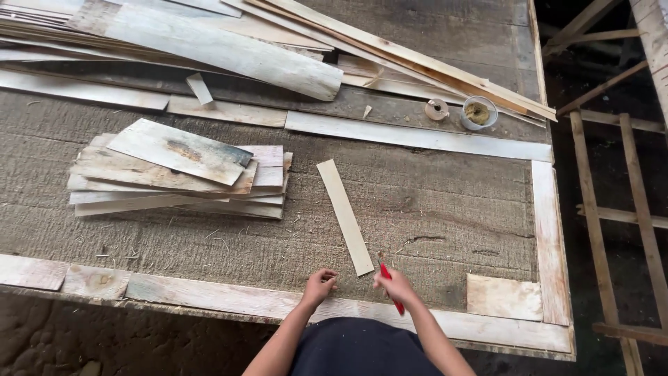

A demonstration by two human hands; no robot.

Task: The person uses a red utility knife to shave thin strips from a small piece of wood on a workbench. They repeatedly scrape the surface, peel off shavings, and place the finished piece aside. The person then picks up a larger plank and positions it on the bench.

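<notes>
Seen from above: a rough wooden worktop (431, 209) edged with pale veneer strips along its near and right sides.

Right hand (398, 284) at the near edge, grip clamped on a red knife-like tool (391, 289) whose red handle runs down past the wrist; blade tip not clear to make out. Left hand (320, 285) just left of it, fingers curled together into a loose fist resting on the worktop, nothing visibly held. Both hands well short of touching each other.

Narrow veneer strip (345, 216) lying flat just beyond the hands, slanting from far left to near right, its near end between the two hands and close beside the red tool's upper end; contact with either hand cannot be told.

Stack of short veneer pieces (181, 177) to the left, loosely piled, top sheet tilted askew with a dark stain. Long veneer sheets (229, 49) heaped across the far side, overlapping at shallow angles. Small white cup (479, 112) with yellowish contents at far right, a small roll of tape (436, 108) just beside it on its left. Square veneer patch (504, 297) at the near right corner. Wooden frame (612, 209) of slats off the right edge, on darker ground.
</notes>
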